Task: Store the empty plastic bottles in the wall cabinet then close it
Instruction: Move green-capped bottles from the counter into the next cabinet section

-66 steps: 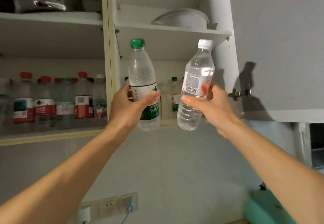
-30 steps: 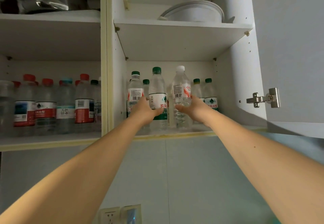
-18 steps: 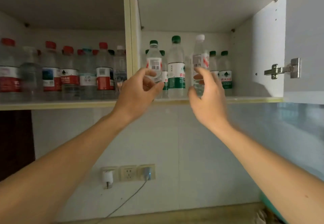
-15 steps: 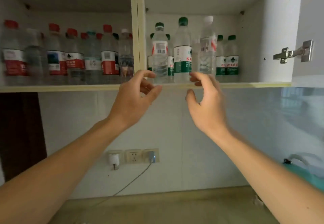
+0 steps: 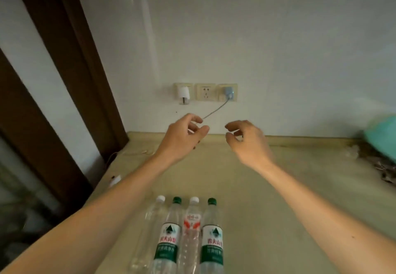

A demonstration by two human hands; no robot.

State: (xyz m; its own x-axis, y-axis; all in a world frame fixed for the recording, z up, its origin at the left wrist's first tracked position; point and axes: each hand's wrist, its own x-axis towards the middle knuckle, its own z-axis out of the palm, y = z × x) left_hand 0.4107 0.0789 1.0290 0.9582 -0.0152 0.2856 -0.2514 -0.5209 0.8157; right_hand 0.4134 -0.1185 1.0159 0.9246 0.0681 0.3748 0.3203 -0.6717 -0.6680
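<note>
Four empty plastic bottles stand upright in a tight row at the table's point(image 5: 278, 188) near edge, likely lined up for easy pairwise pickup: a clear unlabelled bottle point(image 5: 150, 226), a green-capped bottle point(image 5: 170, 237), a white-capped bottle with a red label point(image 5: 191, 231) and another green-capped bottle point(image 5: 212, 239). The green labels carry Chinese characters, too blurred to read surely. Above them, the left hand point(image 5: 182, 138) and right hand point(image 5: 246, 140) hover with fingers loosely curled, holding nothing. The wall cabinet is out of view. Behind, a wall socket point(image 5: 205, 92) carries a charger cable point(image 5: 214, 112).
</note>
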